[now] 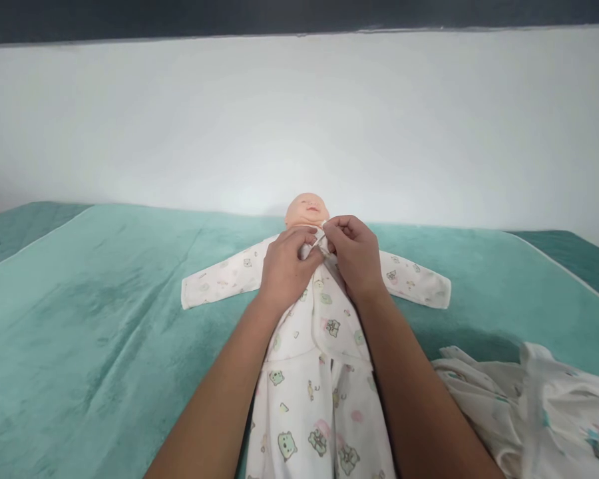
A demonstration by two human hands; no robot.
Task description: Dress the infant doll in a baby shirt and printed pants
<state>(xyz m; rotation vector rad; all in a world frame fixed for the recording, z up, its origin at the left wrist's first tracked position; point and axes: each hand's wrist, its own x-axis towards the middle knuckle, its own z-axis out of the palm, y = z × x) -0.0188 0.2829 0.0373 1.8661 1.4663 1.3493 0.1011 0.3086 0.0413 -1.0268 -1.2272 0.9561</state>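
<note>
A baby doll (307,208) lies on its back on a teal blanket (104,319), head away from me. It wears a white sleepsuit (324,346) printed with small bears, its sleeves spread out to both sides. My left hand (287,266) and my right hand (354,256) meet at the doll's chest, just under its chin. Both hands are closed in a pinch on the sleepsuit's collar, where a thin tie or fastening shows between the fingers.
A crumpled pile of white printed baby clothes (539,392) lies on the blanket at the lower right. A white wall (299,120) rises behind the blanket. The blanket's edges fall away at the far left and far right.
</note>
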